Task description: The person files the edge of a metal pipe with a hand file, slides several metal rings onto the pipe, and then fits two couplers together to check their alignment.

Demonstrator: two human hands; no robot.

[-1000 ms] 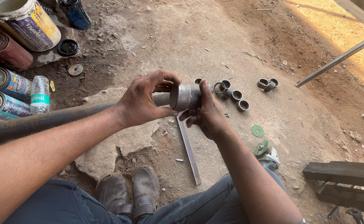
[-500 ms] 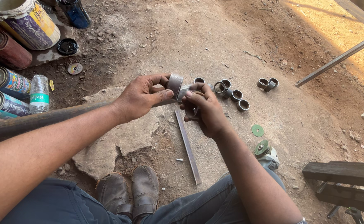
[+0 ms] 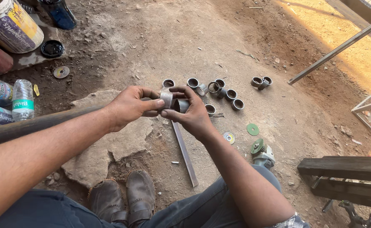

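My left hand pinches a short grey metal ring between thumb and fingers at the end of a long dark pipe. My right hand meets it from the right, fingertips on the ring and a second short pipe piece held in its palm. Several more cut metal rings lie on the dirt just beyond my hands.
A flat metal strip lies on the ground below my hands. An angle grinder and loose cutting discs sit to the right. Paint cans and a plastic bottle stand at left. My shoes rest by a flat stone.
The hands have shifted slightly left and closer together. The ring, earlier covered by both palms, now sits pinched at the fingertips.
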